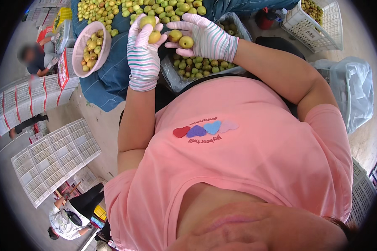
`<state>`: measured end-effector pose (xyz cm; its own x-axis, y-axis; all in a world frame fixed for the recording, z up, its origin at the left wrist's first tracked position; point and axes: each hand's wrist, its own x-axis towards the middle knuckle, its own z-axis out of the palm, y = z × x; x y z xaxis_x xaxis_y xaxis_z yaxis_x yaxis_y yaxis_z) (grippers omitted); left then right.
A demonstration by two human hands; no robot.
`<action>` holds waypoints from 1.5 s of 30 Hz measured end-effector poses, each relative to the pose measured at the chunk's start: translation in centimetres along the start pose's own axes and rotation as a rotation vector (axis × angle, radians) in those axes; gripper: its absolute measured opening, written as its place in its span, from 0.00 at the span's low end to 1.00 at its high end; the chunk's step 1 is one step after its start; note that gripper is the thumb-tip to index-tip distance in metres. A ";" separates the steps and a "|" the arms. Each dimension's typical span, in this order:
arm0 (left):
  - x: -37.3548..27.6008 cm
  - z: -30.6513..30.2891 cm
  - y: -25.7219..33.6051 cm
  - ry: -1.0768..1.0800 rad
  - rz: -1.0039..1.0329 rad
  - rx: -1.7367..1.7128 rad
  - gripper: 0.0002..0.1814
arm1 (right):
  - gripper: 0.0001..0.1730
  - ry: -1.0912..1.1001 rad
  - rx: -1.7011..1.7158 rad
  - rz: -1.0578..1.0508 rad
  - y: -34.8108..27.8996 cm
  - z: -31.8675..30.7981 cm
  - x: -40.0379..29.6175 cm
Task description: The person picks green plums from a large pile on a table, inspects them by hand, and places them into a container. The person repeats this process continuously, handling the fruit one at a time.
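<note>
Both hands wear thin striped knit gloves. My left hand [144, 50], at the picture's left, holds two yellow-green jujubes [148, 22] in its fingers. My right hand [204, 37], palm turned up, holds two more jujubes [186, 42] on its fingers. Beneath the hands, near my lap, is a plastic-lined crate [168, 75] of green and brownish jujubes [198, 67]. Beyond the hands, many loose jujubes [163, 8] lie on a blue quilted cloth [103, 78]. A pink plastic basket [76, 59] with yellowish jujubes stands on the cloth beside my left hand.
At the upper right stands a white slatted crate [330, 28] of small fruit, with a red flask [265, 19] and a bottle [281, 14] beside it. A plastic-covered crate [352, 91] is at the right. Stacked white crates [56, 157] and several people are at the left.
</note>
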<state>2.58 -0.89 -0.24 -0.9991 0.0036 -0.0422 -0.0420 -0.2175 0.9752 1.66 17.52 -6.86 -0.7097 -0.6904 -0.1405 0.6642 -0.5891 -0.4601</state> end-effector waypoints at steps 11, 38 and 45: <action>1.2 0.5 -1.8 0.046 0.194 -0.122 0.22 | 0.29 0.096 0.147 0.028 0.5 -0.8 1.0; 4.4 -5.4 -13.5 -0.299 -0.808 0.541 0.21 | 0.39 0.441 -0.122 -0.403 -10.4 -3.1 -1.8; 5.0 -11.3 -25.6 -0.270 -0.347 1.343 0.27 | 0.34 0.466 -0.060 -0.480 -11.1 -4.6 -3.0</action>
<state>-1.26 -6.33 -27.85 -0.9009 0.0812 -0.4264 -0.1030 0.9143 0.3918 -4.74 28.07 -5.39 -0.9592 -0.0963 -0.2660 0.2452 -0.7518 -0.6121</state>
